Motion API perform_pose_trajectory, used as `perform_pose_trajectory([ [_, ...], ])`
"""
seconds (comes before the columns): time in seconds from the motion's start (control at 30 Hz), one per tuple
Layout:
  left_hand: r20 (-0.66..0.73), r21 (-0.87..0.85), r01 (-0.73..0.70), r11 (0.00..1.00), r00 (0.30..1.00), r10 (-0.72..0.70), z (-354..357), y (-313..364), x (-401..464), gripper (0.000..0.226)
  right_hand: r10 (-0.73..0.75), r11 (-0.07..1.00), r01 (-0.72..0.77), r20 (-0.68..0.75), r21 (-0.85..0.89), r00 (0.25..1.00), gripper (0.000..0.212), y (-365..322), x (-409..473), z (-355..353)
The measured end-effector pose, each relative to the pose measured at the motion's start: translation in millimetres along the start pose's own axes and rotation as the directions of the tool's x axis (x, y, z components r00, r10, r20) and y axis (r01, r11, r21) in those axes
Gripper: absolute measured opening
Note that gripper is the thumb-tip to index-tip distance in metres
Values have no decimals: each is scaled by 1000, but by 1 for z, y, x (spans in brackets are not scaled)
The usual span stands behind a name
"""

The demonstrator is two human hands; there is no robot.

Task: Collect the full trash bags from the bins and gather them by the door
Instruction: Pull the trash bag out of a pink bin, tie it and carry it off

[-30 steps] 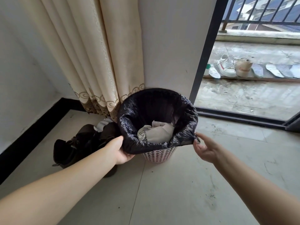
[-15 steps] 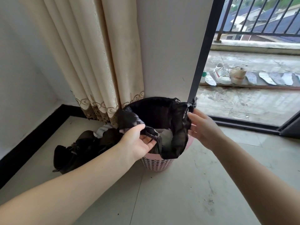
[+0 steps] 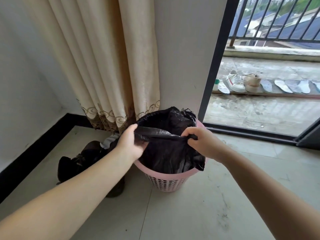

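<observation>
1. My left hand (image 3: 129, 144) and right hand (image 3: 201, 142) each pinch the near rim of the black trash bag (image 3: 166, 153), stretched taut between them.
2. The bag sits inside the pink perforated bin (image 3: 166, 181); its far rim is partly free.
3. To do well: gather the far rim too, bunch the mouth closed, lift straight up.
4. Behind: the curtain (image 3: 107, 66) and the balcony door frame (image 3: 214, 66).

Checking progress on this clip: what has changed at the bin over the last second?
Both hands pulled the black trash bag off the rim of the pink bin and drew its mouth together; the left hand and right hand now grip the gathered edge. The rubbish inside is covered. Bin, curtain and dark boots stayed put.
</observation>
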State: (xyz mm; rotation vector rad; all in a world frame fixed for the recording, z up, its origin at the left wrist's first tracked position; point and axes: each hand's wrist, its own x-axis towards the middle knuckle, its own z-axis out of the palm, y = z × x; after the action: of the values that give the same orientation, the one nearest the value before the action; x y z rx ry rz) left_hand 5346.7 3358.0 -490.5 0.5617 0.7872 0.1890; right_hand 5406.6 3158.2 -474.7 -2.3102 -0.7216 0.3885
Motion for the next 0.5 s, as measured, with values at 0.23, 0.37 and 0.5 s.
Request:
perform_pose_trajectory([
  [0.23, -11, 425, -392, 816, 899, 437, 7, 7, 7, 27, 379, 859, -251, -224, 446, 898, 31, 39, 12, -15],
  [0.37, 362, 695, -432, 575, 901, 239, 21, -30, -22, 36, 440, 606, -259, -45, 752, 897, 27, 33, 18, -7],
  [0.5, 414, 635, -309, 708, 910, 25, 27, -43, -34, 30, 56, 671, -258, 299, 695, 953, 33, 8, 12, 5],
])
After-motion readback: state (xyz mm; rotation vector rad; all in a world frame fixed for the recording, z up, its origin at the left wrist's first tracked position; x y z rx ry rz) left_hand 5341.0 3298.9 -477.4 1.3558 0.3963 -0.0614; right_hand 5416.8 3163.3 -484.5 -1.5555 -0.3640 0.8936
